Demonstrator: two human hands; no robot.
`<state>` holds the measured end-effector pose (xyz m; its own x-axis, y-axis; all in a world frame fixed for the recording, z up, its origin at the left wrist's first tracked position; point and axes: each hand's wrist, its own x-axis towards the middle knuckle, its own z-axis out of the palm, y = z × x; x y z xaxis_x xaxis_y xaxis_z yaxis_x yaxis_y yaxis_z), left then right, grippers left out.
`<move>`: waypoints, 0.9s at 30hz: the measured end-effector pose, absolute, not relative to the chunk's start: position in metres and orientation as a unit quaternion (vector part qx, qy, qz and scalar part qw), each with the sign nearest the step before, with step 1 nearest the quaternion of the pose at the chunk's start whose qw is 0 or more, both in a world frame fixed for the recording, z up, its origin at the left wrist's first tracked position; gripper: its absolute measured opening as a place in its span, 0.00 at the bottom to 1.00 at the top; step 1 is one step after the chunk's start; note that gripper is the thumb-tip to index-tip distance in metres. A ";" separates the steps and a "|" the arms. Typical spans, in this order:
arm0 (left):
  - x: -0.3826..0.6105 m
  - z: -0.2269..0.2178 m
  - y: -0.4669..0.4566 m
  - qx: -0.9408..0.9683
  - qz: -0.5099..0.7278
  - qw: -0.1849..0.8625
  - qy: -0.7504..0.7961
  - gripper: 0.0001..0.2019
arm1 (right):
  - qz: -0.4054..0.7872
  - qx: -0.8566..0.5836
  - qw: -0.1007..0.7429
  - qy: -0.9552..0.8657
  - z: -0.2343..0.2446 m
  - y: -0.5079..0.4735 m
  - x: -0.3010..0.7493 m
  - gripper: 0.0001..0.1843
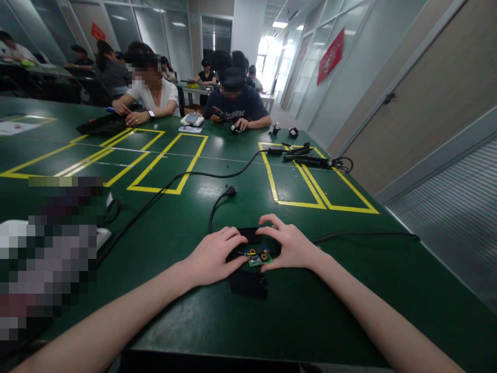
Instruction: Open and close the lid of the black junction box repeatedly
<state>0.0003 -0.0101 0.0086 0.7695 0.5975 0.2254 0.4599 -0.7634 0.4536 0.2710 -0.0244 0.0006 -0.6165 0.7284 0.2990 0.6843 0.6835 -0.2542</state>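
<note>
At lower centre of the frame, my left hand and right hand, fingers half-curled, clasp an opened black case from both sides, seemingly to steady it on the green bench. Its green circuit board lies exposed between my thumbs, and a loose black cover sits just below.

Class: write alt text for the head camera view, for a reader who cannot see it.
A left hand and a right hand rest on the ends of a small black case, a green circuit board showing between them, on a green table with yellow tape lines. A black cover lies just nearer; people sit at the far side.
</note>
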 end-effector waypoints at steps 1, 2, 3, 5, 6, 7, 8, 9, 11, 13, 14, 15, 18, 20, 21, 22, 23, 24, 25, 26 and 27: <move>-0.001 0.008 -0.009 0.921 0.182 0.189 0.287 0.12 | 0.059 -0.395 0.186 -0.898 0.001 -0.024 0.272 0.42; -0.001 0.007 -0.008 0.921 0.184 0.188 0.288 0.12 | 0.062 -0.396 0.183 -0.898 0.002 -0.023 0.274 0.42; -0.002 0.006 -0.007 0.920 0.185 0.187 0.289 0.12 | 0.066 -0.397 0.179 -0.898 0.004 -0.023 0.277 0.42; -0.003 0.006 -0.005 0.919 0.188 0.184 0.293 0.11 | 0.069 -0.404 0.180 -0.894 0.009 -0.025 0.281 0.41; -0.003 0.005 -0.003 0.919 0.190 0.182 0.294 0.11 | 0.067 -0.408 0.188 -0.891 0.012 -0.026 0.282 0.39; -0.003 0.005 -0.002 0.918 0.192 0.181 0.296 0.10 | 0.064 -0.410 0.202 -0.887 0.015 -0.029 0.283 0.36; -0.003 0.006 0.000 0.917 0.195 0.183 0.297 0.09 | 0.061 -0.408 0.218 -0.884 0.017 -0.031 0.282 0.33; -0.004 0.006 0.002 0.915 0.197 0.187 0.297 0.09 | 0.061 -0.400 0.235 -0.884 0.019 -0.034 0.279 0.31; -0.005 0.007 0.006 0.913 0.200 0.202 0.291 0.09 | 0.071 -0.365 0.252 -0.894 0.020 -0.040 0.269 0.29; -0.006 0.008 0.008 0.913 0.201 0.211 0.284 0.09 | 0.084 -0.325 0.248 -0.909 0.017 -0.044 0.256 0.29; -0.007 0.008 0.009 0.914 0.202 0.211 0.283 0.09 | 0.087 -0.312 0.247 -0.913 0.015 -0.046 0.251 0.26; -0.007 0.008 0.009 0.914 0.204 0.208 0.284 0.08 | 0.087 -0.307 0.248 -0.915 0.013 -0.047 0.246 0.22; -0.007 0.006 0.009 0.914 0.212 0.197 0.283 0.09 | 0.074 -0.322 0.265 -0.906 0.007 -0.047 0.240 0.11; -0.006 0.005 0.010 0.918 0.219 0.184 0.274 0.10 | 0.059 -0.338 0.284 -0.895 0.005 -0.045 0.242 0.07; -0.005 0.005 0.011 0.921 0.222 0.175 0.267 0.10 | 0.054 -0.344 0.294 -0.890 0.004 -0.043 0.243 0.07; -0.005 0.005 0.012 0.925 0.225 0.165 0.260 0.11 | 0.053 -0.349 0.302 -0.885 0.002 -0.042 0.244 0.07; -0.004 0.005 0.013 0.927 0.226 0.158 0.253 0.11 | 0.056 -0.357 0.310 -0.879 0.001 -0.040 0.245 0.08; -0.004 0.005 0.014 0.929 0.227 0.153 0.247 0.11 | 0.058 -0.368 0.318 -0.872 0.000 -0.039 0.245 0.08; -0.004 0.004 0.015 0.930 0.229 0.152 0.244 0.11 | 0.060 -0.384 0.324 -0.863 -0.001 -0.037 0.245 0.09; -0.004 0.004 0.016 0.929 0.232 0.153 0.244 0.12 | 0.060 -0.402 0.329 -0.853 -0.002 -0.036 0.244 0.10; -0.004 0.004 0.017 0.927 0.235 0.156 0.246 0.12 | 0.058 -0.419 0.332 -0.843 -0.003 -0.035 0.243 0.11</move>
